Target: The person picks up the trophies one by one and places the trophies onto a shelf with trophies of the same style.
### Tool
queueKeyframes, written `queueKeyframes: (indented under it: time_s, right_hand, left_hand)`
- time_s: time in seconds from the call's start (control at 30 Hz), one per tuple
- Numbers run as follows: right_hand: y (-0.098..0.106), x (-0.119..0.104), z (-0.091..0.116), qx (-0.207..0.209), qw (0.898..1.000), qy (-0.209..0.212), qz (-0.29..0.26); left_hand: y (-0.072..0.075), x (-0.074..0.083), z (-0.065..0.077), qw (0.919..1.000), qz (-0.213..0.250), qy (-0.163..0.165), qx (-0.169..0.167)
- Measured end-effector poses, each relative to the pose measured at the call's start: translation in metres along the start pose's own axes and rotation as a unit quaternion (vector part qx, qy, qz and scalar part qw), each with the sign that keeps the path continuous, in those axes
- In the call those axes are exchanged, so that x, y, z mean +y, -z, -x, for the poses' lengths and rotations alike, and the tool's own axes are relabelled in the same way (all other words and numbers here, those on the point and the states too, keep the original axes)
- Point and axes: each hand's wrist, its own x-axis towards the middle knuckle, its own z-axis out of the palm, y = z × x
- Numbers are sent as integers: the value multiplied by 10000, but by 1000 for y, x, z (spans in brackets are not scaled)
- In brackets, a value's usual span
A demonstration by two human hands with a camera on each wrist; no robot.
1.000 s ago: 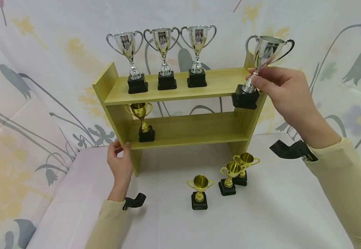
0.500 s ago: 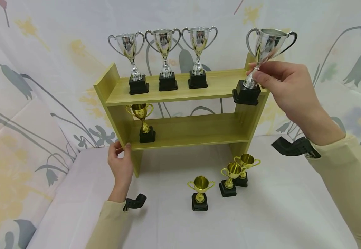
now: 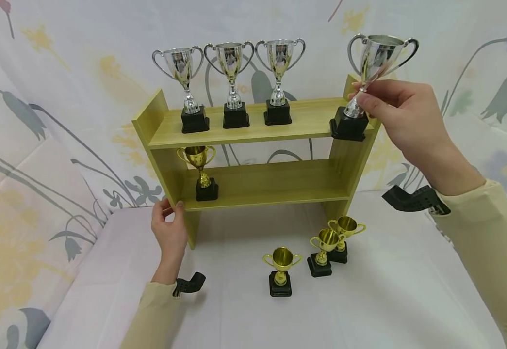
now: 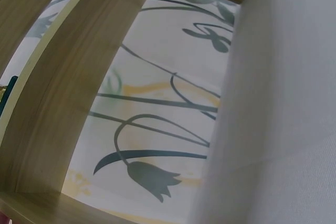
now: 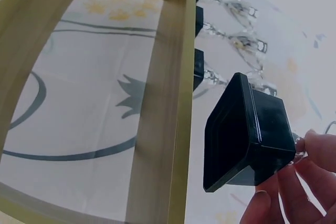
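Note:
My right hand (image 3: 410,118) pinches a silver trophy cup (image 3: 377,60) by its stem, at the right end of the wooden shelf's (image 3: 262,182) top board. The underside of its black base (image 5: 252,135) shows in the right wrist view, close to the board's edge. My left hand (image 3: 170,232) grips the shelf's left side panel low down, thumb at the front edge. Three silver trophies (image 3: 181,68) stand in a row along the top board, left to middle. One gold trophy (image 3: 198,160) stands at the left of the lower board.
Three small gold trophies stand on the white-covered table in front of the shelf: one near the middle (image 3: 281,264), and two close together at the right, a nearer one (image 3: 321,257) and a farther one (image 3: 346,228). A flower-printed cloth (image 3: 57,145) hangs behind.
My right hand has raised the silver trophy and carried it slightly right, its base now overlapping the top board's front edge. The left hand keeps its grip on the shelf.

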Motion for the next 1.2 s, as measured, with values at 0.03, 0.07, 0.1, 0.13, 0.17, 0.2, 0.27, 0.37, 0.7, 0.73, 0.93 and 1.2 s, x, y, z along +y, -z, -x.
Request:
queueKeyframes:
  time_s: [0.03,0.07,0.1,0.13,0.17,0.2,0.27,0.37,0.7,0.73,0.93,1.2]
  right_hand:
    - [0,0,-1,0,10000,13,3]
    - [0,0,-1,-11,10000,13,-13]
    - [0,1,-1,3,10000,20,3]
    - [-1,1,-2,22,10000,29,17]
    - [-1,1,-2,39,10000,32,21]
    - [-1,2,-3,59,10000,25,23]
    - [0,3,-4,96,9999,32,17]
    - [1,4,-5,96,10000,13,-3]
    - [0,0,-10,99,9994,53,322]
    - [0,0,-11,99,9994,57,329]
    - [0,-4,-16,124,9996,123,241]
    - [1,-10,-24,115,9995,144,265]
  left_hand:
    - [0,-1,0,10000,10,3,3]
    - [0,-1,0,10000,17,8,3]
    - [0,-2,0,10000,26,5,7]
    - [0,-2,0,10000,27,3,4]
    - [0,-2,-1,10000,12,5,3]
    - [0,-2,-1,10000,7,0,1]
    - [0,-1,-1,10000,-1,-4,-6]
    - [0,-1,-1,10000,-8,-12,-17]
    - [-1,-1,-1,9998,138,-90,76]
    - [-2,-1,-1,9998,137,-88,98]
    - [-4,0,-1,9998,94,-30,171]
    - [-3,0,0,9999,54,15,134]
